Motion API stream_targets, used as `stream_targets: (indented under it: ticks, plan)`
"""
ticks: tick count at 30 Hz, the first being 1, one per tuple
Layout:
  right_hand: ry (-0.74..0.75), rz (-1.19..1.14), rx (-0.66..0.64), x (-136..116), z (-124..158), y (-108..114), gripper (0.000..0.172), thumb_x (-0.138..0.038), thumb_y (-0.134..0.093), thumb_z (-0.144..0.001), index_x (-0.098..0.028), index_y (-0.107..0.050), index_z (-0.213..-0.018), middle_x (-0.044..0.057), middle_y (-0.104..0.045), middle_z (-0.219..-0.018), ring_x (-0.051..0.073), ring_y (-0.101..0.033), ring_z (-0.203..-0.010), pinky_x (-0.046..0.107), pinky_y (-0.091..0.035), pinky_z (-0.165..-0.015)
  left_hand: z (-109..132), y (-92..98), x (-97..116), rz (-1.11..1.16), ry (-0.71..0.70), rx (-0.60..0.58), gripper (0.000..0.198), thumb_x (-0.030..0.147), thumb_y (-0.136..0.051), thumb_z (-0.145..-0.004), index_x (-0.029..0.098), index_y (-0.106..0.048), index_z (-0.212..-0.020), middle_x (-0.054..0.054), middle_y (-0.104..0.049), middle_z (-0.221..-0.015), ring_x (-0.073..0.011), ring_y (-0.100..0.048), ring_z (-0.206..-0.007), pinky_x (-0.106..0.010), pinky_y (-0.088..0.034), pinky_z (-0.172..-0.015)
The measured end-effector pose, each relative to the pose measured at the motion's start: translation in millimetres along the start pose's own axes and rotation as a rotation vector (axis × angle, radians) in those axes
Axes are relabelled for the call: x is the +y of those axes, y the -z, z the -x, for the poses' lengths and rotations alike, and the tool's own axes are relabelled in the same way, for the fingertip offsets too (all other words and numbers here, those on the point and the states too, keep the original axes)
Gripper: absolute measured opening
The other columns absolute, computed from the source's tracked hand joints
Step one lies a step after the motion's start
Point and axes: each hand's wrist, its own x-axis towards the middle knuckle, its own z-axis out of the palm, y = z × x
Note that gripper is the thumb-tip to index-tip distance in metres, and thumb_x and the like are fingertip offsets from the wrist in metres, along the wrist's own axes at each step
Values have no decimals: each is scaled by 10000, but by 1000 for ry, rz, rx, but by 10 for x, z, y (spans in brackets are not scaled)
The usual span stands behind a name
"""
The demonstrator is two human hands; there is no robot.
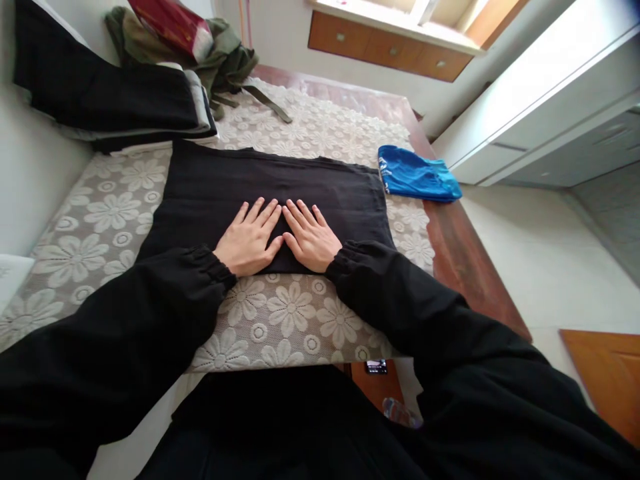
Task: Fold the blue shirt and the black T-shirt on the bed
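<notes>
Head view: left hand (249, 239) and right hand (311, 236) lie flat, fingers spread, gripping nothing, side by side on the near edge of a folded black garment (265, 187) mid-surface (465, 260) on a lace cloth (95, 227). Best pressed evenly outward to flatten creases. Blue folded cloth (417, 175) sits right, dark clothes stack (115, 107) far left; neither is in the way.
</notes>
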Motion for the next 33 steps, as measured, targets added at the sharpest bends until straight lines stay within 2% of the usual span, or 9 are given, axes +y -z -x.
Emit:
stream_targets:
  ticks: [3,6,9,12,18,25,29,33]
  plan:
    - [-20,8,22,-96,33,-61,714,-438,-351,-1119,-127,-349,-1761,97,-222,-1832,300,-185,-1717,564,-166,-1412,9,-36,24,-6,6,11,784,512,-269,-1104,71,-299,-1751,-120,-271,-1828,-327,-186,-1727,-550,-161,-1426]
    - [-26,8,37,-12,51,-59,714,-464,-372,-1120,-151,-359,-1761,98,-243,-1826,299,-211,-1711,570,-185,-1409,14,-26,-54,-6,14,17,751,496,-265,-1106,117,-323,-1752,-90,-287,-1824,-309,-208,-1723,-558,-185,-1424]
    - [-70,20,56,159,169,-27,710,-480,-377,-1123,-157,-375,-1755,104,-260,-1821,306,-223,-1707,579,-197,-1405,123,1,-174,-9,51,35,725,468,-250,-1107,143,-344,-1750,-71,-296,-1818,-298,-240,-1716,-560,-197,-1422]
    - [-175,52,72,406,403,30,713,-474,-353,-1121,-143,-375,-1752,107,-271,-1818,315,-231,-1704,596,-208,-1400,337,41,-361,-23,151,67,734,489,-260,-1100,163,-350,-1752,-67,-296,-1817,-310,-247,-1714,-571,-207,-1417]
    - [-344,118,73,850,848,128,770,-501,-277,-1106,-78,-373,-1742,120,-270,-1815,292,-241,-1702,542,-231,-1410,715,125,-707,-46,322,97,787,523,-222,-1086,112,-359,-1742,-116,-313,-1810,-311,-248,-1713,-541,-207,-1419]
    - [-404,158,48,975,974,131,778,-515,-275,-1108,-82,-349,-1749,115,-239,-1830,288,-191,-1713,517,-236,-1408,813,122,-768,-19,364,112,796,554,-235,-1079,144,-341,-1753,-97,-311,-1818,-307,-242,-1715,-531,-215,-1413]
    - [-377,153,38,1032,991,126,779,-514,-299,-1121,-41,-343,-1738,151,-223,-1833,320,-186,-1713,534,-233,-1402,823,105,-786,-15,362,114,812,548,-216,-1084,81,-358,-1732,-116,-315,-1819,-314,-238,-1713,-517,-190,-1413]
    - [-339,104,72,1143,1090,106,755,-517,-292,-1140,-56,-353,-1736,159,-245,-1827,324,-204,-1710,547,-239,-1399,864,98,-829,-18,329,113,842,582,-180,-1093,53,-369,-1720,-125,-310,-1822,-325,-234,-1712,-505,-172,-1415]
